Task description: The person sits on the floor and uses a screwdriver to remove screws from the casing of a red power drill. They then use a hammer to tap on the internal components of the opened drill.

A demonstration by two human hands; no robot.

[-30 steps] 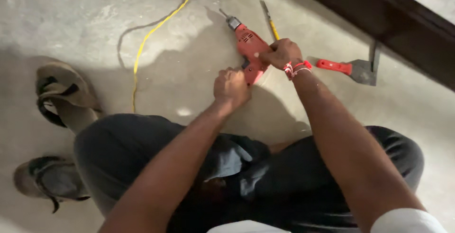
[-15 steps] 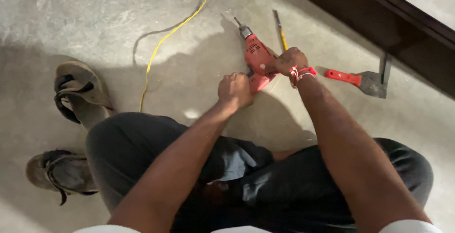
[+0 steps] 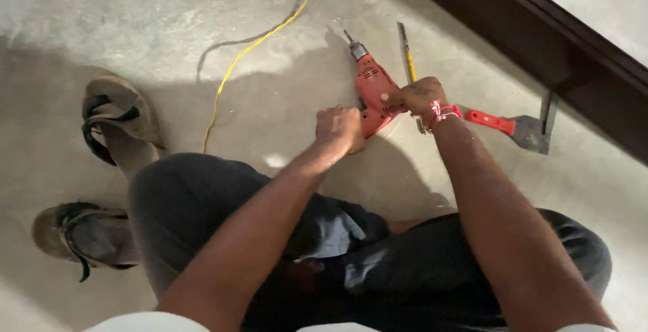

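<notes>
Red drill [image 3: 373,92] lies on the concrete floor [image 3: 135,21], right hand [image 3: 420,96] gripping its body, left hand [image 3: 339,128] fisted at its handle; nothing drilled yet.

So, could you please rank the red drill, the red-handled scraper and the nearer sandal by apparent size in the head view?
1. Nearer sandal, though its closeness to the camera may inflate it.
2. Red-handled scraper and red drill: too alike to rank, both partly hidden by the right hand.

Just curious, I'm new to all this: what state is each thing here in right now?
red drill: gripped by both hands, bit aimed away.
left hand: closed on the drill's rear.
right hand: closed on the drill's side.
red-handled scraper: lying flat, untouched.
yellow cable: slack on the floor.
</notes>
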